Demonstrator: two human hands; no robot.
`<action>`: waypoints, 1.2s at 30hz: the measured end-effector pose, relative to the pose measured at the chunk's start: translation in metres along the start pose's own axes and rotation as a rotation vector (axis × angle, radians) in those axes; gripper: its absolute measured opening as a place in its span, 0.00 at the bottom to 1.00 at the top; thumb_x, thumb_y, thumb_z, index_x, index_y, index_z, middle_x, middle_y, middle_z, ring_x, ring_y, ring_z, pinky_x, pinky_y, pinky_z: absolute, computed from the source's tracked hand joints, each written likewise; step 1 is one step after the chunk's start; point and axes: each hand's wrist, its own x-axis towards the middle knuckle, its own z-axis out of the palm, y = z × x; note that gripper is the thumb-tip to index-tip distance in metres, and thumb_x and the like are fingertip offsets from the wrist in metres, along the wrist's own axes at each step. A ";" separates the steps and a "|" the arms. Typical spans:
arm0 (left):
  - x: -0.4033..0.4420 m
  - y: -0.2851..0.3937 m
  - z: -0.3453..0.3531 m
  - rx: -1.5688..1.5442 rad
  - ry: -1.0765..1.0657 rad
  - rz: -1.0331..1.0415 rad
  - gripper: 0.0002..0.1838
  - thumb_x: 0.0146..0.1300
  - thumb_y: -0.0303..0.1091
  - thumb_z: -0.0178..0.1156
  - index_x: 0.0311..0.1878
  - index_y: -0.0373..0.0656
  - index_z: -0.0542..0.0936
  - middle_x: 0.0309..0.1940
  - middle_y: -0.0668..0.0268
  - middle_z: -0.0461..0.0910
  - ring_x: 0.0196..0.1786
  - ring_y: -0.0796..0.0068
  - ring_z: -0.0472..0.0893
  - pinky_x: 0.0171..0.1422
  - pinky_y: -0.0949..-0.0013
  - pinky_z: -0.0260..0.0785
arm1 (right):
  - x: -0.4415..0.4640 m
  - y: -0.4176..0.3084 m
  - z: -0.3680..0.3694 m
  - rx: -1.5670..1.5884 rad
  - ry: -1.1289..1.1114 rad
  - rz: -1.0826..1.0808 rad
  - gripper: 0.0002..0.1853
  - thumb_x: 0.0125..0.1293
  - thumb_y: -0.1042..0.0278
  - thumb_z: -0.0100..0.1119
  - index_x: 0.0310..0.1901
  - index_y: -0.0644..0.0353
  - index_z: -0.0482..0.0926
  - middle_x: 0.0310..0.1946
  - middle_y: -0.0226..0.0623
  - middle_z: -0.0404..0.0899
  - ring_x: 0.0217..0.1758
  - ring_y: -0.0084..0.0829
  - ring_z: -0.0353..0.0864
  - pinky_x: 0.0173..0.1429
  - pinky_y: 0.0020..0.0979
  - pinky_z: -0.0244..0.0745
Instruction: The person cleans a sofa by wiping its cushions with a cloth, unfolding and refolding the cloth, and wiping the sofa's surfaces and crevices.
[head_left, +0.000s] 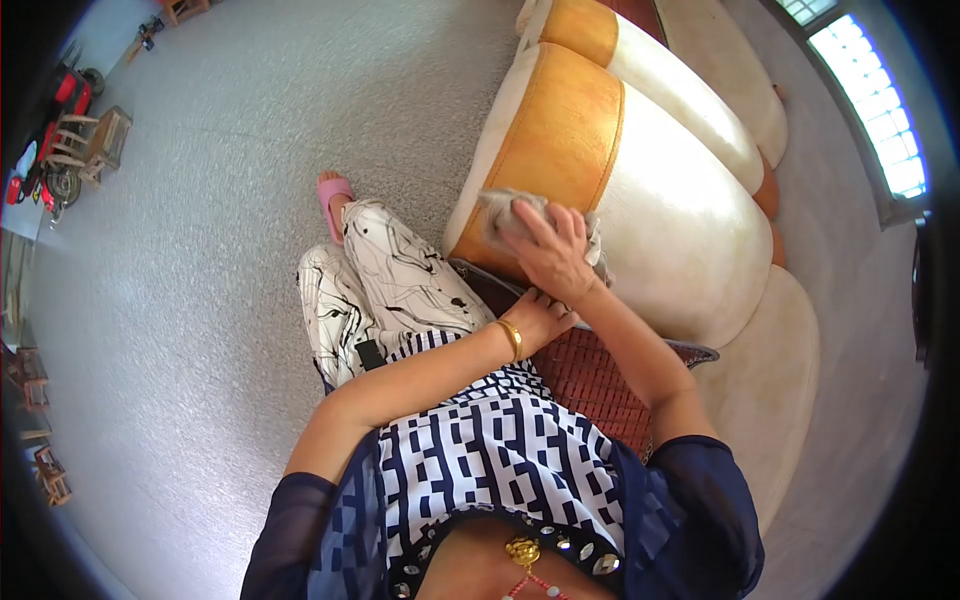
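My right hand lies over a crumpled grey-beige cloth, holding it against the orange band of a cream and orange sofa. Some of the cloth sticks out on both sides of the fingers. Just below, my left hand, with a gold bracelet at its wrist, has its fingers bent near the dark edge of a reddish-brown woven mat. What these fingers hold, if anything, is hidden.
My legs in patterned trousers and a foot in a pink slipper are left of the sofa, above grey speckled floor. A wooden chair and a red vehicle stand at the far left. A window is at the upper right.
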 end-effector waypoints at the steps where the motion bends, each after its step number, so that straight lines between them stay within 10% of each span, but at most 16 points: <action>1: 0.002 0.003 -0.005 0.121 -0.162 -0.004 0.23 0.63 0.36 0.50 0.63 0.49 0.70 0.55 0.62 0.75 0.56 0.64 0.75 0.63 0.53 0.64 | 0.014 0.014 -0.006 0.038 -0.028 0.039 0.19 0.48 0.65 0.61 0.46 0.41 0.82 0.60 0.26 0.68 0.56 0.41 0.66 0.57 0.42 0.64; 11: -0.008 0.004 -0.038 0.150 -0.139 -0.242 0.21 0.59 0.31 0.54 0.57 0.47 0.72 0.42 0.65 0.76 0.51 0.65 0.75 0.61 0.39 0.60 | 0.196 0.146 0.055 -0.171 -0.287 0.355 0.16 0.58 0.56 0.55 0.47 0.45 0.83 0.55 0.32 0.76 0.59 0.46 0.71 0.57 0.46 0.69; 23: -0.006 0.019 -0.051 0.194 -0.571 -0.277 0.28 0.62 0.33 0.53 0.67 0.49 0.66 0.52 0.54 0.75 0.55 0.56 0.75 0.49 0.48 0.73 | 0.159 -0.009 0.162 0.004 -1.519 -0.372 0.17 0.58 0.57 0.59 0.45 0.55 0.84 0.50 0.39 0.81 0.54 0.39 0.79 0.57 0.42 0.73; 36: -0.016 0.021 -0.039 0.176 -0.451 -0.291 0.26 0.63 0.33 0.52 0.67 0.48 0.67 0.56 0.51 0.73 0.59 0.53 0.74 0.59 0.40 0.65 | 0.040 -0.036 0.098 0.420 -0.643 -0.086 0.15 0.59 0.59 0.54 0.47 0.52 0.80 0.47 0.31 0.78 0.49 0.34 0.77 0.51 0.37 0.73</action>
